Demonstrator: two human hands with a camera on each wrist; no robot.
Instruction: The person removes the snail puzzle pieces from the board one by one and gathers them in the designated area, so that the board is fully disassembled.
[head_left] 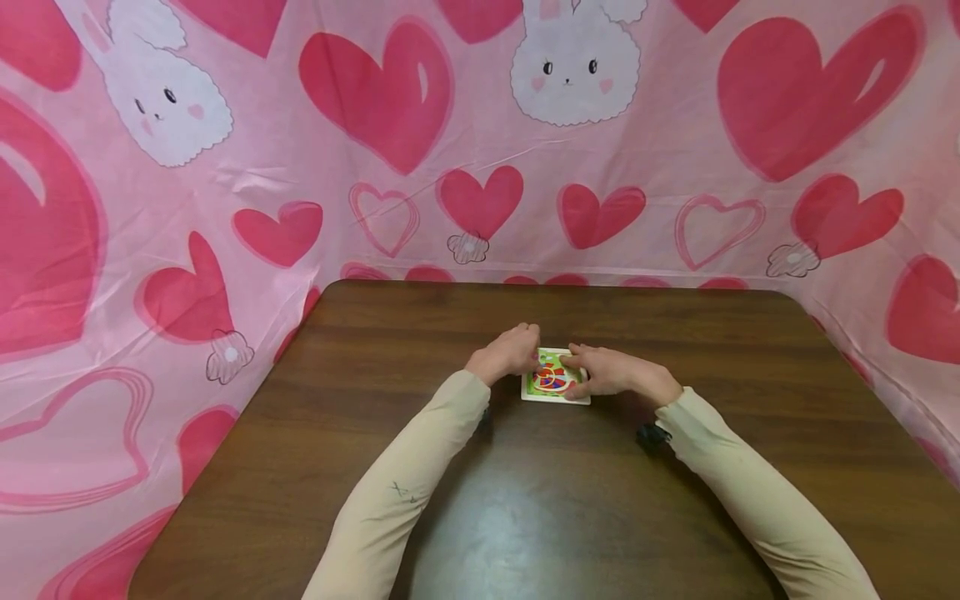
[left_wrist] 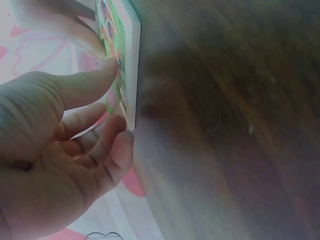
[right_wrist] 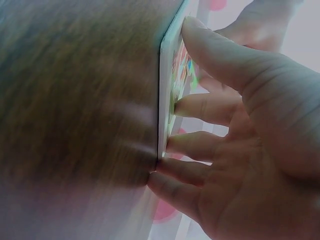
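Square white-edged board with green-and-red picture [head_left: 552,381] lies flat on dark-brown wood-grain table [head_left: 390,367], between hands | left hand [head_left: 512,350] half-open, thumb and fingertips touching it; right hand [head_left: 611,370] wider, fingers fairly straight along its right side; likely steadying it | no brand legible; cream left sleeve's [head_left: 420,454] dark marks [head_left: 403,492] unreadable

In the head view, the heart-patterned cloth [head_left: 652,158] is lit brightly, and pale glare is cast on the near part of the dark surface [head_left: 337,400]; fine print on the picture board [head_left: 555,383] is softened. Both wrist views are veiled by haze, with the surface's grain blurred and the upper left and upper right corners, respectively, washed out.
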